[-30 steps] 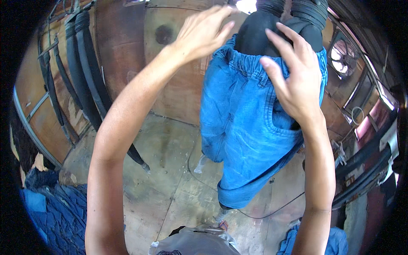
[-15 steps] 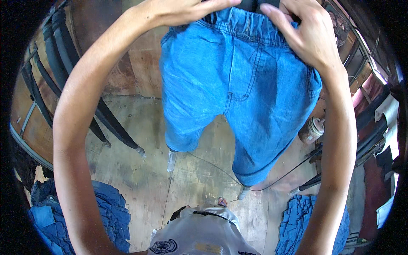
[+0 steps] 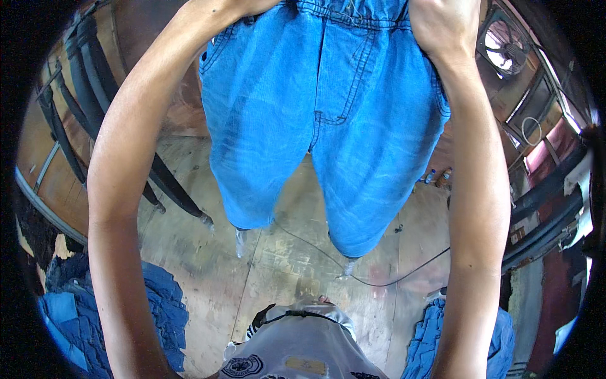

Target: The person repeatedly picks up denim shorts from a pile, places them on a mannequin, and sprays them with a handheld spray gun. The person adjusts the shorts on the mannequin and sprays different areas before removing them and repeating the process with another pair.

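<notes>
A pair of blue jeans (image 3: 265,120) with a gathered elastic waistband hangs upright in front of me, its two legs rounded and filled out. Clear plastic ends (image 3: 240,243) poke out below the leg hems. At the right side of the waistband, my right hand (image 3: 445,28) is closed on the denim, its fingers curled in and partly hidden. My left hand (image 3: 259,6) meets the left side of the waistband at the top edge of the picture, where its fingers are cut off.
Heaps of dark blue denim lie at lower left (image 3: 161,309) and lower right (image 3: 423,335). Long black tubes (image 3: 170,186) with plastic-wrapped ends slant down on the left. A thin cable (image 3: 379,285) crosses the floor. A wall fan (image 3: 505,47) and small bottles (image 3: 444,177) are at right.
The jeans have shifted up and left in the picture, their waistband partly leaving the top edge. My right hand's outstretched thumb has curled in. The left fingers have gone out of sight.
</notes>
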A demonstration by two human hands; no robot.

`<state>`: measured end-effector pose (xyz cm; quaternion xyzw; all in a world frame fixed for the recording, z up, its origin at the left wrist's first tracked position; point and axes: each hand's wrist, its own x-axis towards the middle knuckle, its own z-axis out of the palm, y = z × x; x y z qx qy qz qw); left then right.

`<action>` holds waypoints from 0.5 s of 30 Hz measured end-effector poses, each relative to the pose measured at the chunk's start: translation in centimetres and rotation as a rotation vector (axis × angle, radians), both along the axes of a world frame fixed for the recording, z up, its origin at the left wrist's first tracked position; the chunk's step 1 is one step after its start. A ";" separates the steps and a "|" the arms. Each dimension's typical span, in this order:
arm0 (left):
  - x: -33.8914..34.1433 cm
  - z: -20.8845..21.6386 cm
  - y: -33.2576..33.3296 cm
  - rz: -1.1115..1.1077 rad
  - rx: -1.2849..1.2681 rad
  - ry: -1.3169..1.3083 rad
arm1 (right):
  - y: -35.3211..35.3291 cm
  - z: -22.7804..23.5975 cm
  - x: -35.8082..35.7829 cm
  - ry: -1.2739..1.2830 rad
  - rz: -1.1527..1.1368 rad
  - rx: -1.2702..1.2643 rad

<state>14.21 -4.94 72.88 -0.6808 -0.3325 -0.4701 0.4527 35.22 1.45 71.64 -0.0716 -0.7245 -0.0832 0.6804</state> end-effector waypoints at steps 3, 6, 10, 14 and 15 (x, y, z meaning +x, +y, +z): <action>0.8 0.4 -0.7 0.015 -0.059 0.035 | 0.5 -0.2 0.2 -0.046 -0.099 -0.012; 1.5 0.7 -1.0 0.137 0.040 0.125 | 0.5 -0.7 0.7 -0.037 -0.047 0.018; 2.1 0.7 -0.5 0.232 0.142 0.204 | 0.8 -1.5 1.9 0.007 -0.063 -0.089; 1.6 0.6 -1.1 0.241 0.105 0.141 | 1.6 -1.5 1.8 0.084 -0.131 0.038; 1.3 0.7 -1.2 0.232 0.084 0.119 | 1.8 -1.4 1.8 -0.004 -0.235 -0.002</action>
